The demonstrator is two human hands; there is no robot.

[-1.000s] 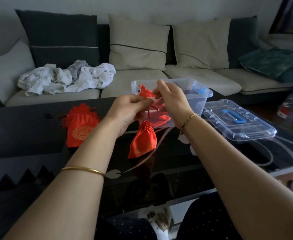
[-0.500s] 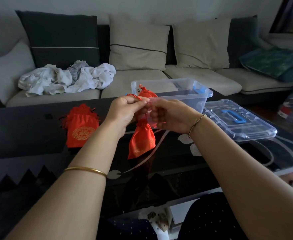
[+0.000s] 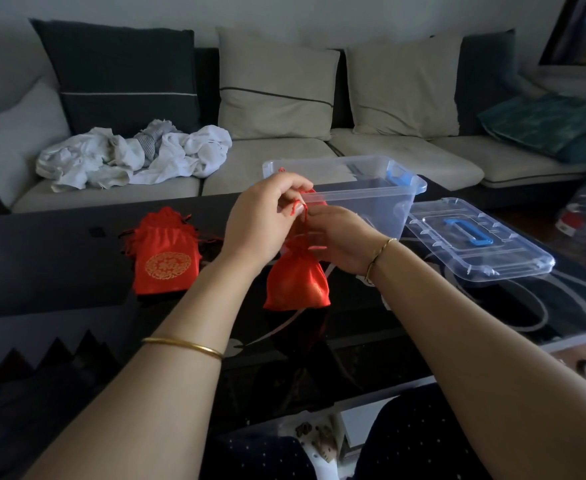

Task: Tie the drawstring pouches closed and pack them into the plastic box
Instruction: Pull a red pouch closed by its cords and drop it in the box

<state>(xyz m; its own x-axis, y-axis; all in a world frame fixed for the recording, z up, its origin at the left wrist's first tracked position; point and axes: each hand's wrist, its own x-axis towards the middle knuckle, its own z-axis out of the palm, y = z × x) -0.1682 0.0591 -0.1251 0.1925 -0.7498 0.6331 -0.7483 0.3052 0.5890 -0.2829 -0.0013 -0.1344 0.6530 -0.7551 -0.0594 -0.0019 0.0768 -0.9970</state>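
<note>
view: head cam, only one.
table (image 3: pixel 42 265): black glass coffee table w/ pale swirl pattern on its right half.
plastic box (image 3: pixel 381 206): clear, blue latches, open, upright at table's far edge, right of centre.
lid (image 3: pixel 475 258): clear, blue handle (image 3: pixel 471 233) facing up. Lies flat just right of plastic box, toward right edge; can't tell if the two touch.
L hand (image 3: pixel 260 220): raised over mid-table, fingers curled, thumb + index pinch upper part of the red drawstring (image 3: pixel 304 220).
R hand (image 3: pixel 343 240): just right of L hand and lower, fingers curled at pouch neck, pinching drawstring lower down. Fingertips partly hidden.
held pouch (image 3: pixel 296 282): red satin, neck gathered, upright under both hands, in front of plastic box abt mid-table. Bottom at or just above the glass, can't tell which.
pouch in box (image 3: pixel 315 199): bit of red seen at box's front left corner, mostly hidden by hands.
pouch stack (image 3: pixel 165 258): red pouches, top one w/ gold round emblem. Flat on table's left half, ruffled necks toward far edge, well apart from box.
bangles: gold bangle (image 3: pixel 184 344) on L forearm, thin bracelet (image 3: pixel 378 254) on R wrist.
sofa (image 3: pixel 277 161): beyond far edge, dark + beige cushions; white clothes pile (image 3: pixel 128 157) on its left seat.
</note>
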